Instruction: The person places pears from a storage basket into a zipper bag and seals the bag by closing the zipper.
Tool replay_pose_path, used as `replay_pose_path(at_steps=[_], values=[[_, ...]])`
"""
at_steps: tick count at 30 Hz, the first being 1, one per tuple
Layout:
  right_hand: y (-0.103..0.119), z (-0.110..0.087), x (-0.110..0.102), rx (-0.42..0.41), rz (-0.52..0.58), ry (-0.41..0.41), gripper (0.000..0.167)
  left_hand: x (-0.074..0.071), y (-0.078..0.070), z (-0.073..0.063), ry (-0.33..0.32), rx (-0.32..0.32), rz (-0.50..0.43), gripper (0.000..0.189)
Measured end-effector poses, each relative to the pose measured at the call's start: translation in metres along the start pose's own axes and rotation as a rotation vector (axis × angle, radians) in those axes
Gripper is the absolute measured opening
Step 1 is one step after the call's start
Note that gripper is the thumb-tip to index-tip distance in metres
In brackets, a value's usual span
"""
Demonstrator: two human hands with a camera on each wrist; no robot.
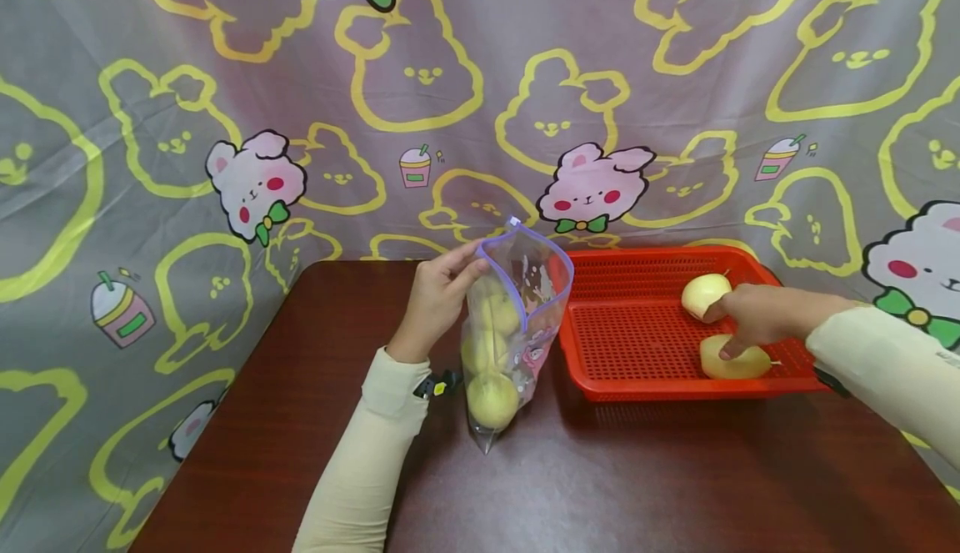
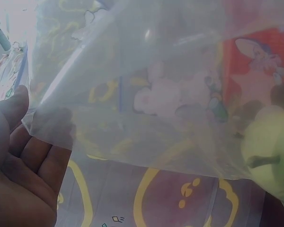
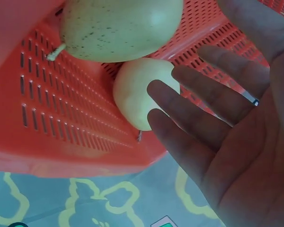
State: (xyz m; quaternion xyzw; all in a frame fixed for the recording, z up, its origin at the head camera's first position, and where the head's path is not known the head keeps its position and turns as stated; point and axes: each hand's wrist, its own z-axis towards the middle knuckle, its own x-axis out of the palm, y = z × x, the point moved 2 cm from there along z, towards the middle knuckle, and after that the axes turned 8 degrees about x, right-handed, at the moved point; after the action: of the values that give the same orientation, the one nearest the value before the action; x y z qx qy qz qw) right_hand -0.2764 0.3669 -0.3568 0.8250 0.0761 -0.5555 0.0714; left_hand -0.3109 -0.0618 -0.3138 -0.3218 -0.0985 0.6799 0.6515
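Observation:
My left hand [image 1: 431,303] pinches the rim of a clear zip bag [image 1: 534,353] with a purple edge. The bag stands upright on the table with its mouth open, and several pale yellow-green pears [image 1: 492,400] are stacked inside. In the left wrist view, the thumb and fingers [image 2: 20,100] grip the bag's edge. Over the red basket, my right hand [image 1: 772,313] reaches down between two pears, one nearer [image 1: 738,361] and one farther back [image 1: 703,293]. Its fingers are spread and fairly straight in the right wrist view, close beside the farther pear [image 3: 139,94].
The red perforated basket [image 1: 600,388] sits on the right of the dark brown wooden table [image 1: 585,486], just beside the bag. A grey cloth [image 1: 480,86] printed with cartoon rabbits hangs behind the table and along its left side.

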Motion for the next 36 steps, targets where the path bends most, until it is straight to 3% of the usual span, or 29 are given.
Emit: replay_pose_path(at_steps=[17, 23, 36], values=[[-0.01, 0.003, 0.009, 0.013, 0.018, 0.082, 0.076, 0.0, 0.006, -0.001, -0.008, -0.018, -0.023, 0.03], [-0.013, 0.001, 0.014, 0.021, 0.022, 0.108, 0.07, 0.001, 0.006, -0.001, -0.009, -0.031, -0.03, 0.03], [-0.019, 0.006, 0.028, -0.011, 0.034, 0.042, 0.066, -0.001, 0.004, 0.001, -0.004, -0.019, -0.016, 0.03]])
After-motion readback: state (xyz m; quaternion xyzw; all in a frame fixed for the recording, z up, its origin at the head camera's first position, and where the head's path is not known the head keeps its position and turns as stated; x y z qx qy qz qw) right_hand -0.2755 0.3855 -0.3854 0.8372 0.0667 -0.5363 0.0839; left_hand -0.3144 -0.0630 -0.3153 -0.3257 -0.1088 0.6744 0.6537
